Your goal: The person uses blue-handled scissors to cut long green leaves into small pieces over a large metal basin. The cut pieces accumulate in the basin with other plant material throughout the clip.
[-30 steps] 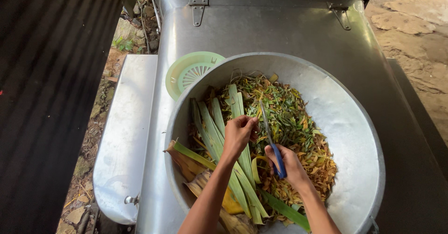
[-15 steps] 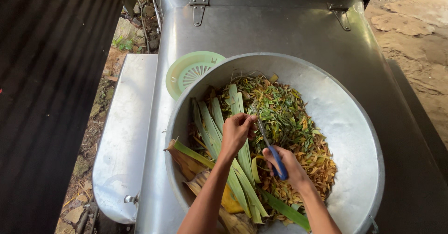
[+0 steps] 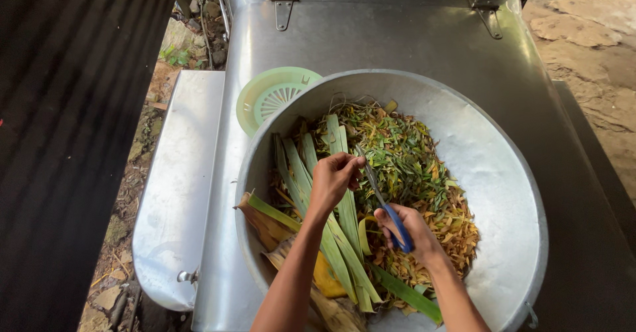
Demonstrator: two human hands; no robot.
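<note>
Leaves (image 3: 331, 239), long and green, lie in the metal basin (image 3: 503, 173), where the right hand (image 3: 411, 232) is closed around blue-handled scissors (image 3: 387, 206), the left hand (image 3: 334, 176) pinches a leaf tip, and chopped bits (image 3: 411, 160) pile beyond.

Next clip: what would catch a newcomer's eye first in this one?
The big metal basin fills the middle, resting on a metal cabinet top, with a heap of chopped leaves inside. In the basin, the left hand grips long green leaves while the right hand works blue-handled scissors at them. A pale green plastic strainer peeks from behind the basin's upper left rim.
</note>
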